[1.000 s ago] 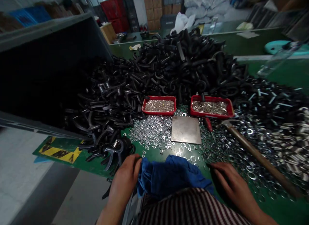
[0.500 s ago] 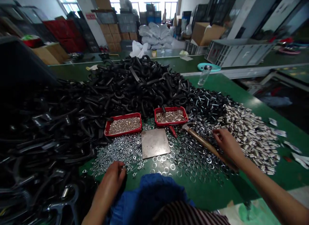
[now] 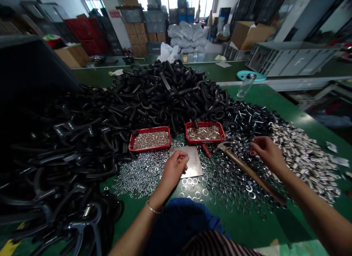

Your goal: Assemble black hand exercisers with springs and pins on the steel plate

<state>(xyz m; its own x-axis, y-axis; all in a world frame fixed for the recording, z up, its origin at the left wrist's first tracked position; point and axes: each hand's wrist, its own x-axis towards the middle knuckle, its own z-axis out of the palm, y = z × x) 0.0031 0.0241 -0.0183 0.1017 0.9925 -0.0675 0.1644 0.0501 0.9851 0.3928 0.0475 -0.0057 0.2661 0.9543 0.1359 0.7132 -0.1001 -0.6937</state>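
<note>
My left hand [image 3: 176,165] is over the flat metal plate [image 3: 194,157], its fingers curled together; whatever they hold is hidden. Small shiny nuts [image 3: 140,171] are heaped to the left of the plate. My right hand [image 3: 267,153] hovers at the pile of dark metal rings and small parts [image 3: 240,147], thumb and fingers drawn together, and I cannot make out anything between them. Beneath that hand a claw hammer [image 3: 247,169] lies slantwise, its head toward the plate. A red-handled screwdriver [image 3: 206,151] rests between plate and hammer.
Two red trays [image 3: 150,150] [image 3: 205,141] of small metal pins stand behind the plate. Black curved handles [image 3: 170,91] form a large heap at the back and left. Silver cylinders [image 3: 305,157] lie piled at right. A glass bottle [image 3: 246,86] stands beyond.
My left hand has moved forward and right, from beside the nuts to over the plate. My right hand stays near the same pile, its fingers more drawn in. The whole view has shifted slightly.
</note>
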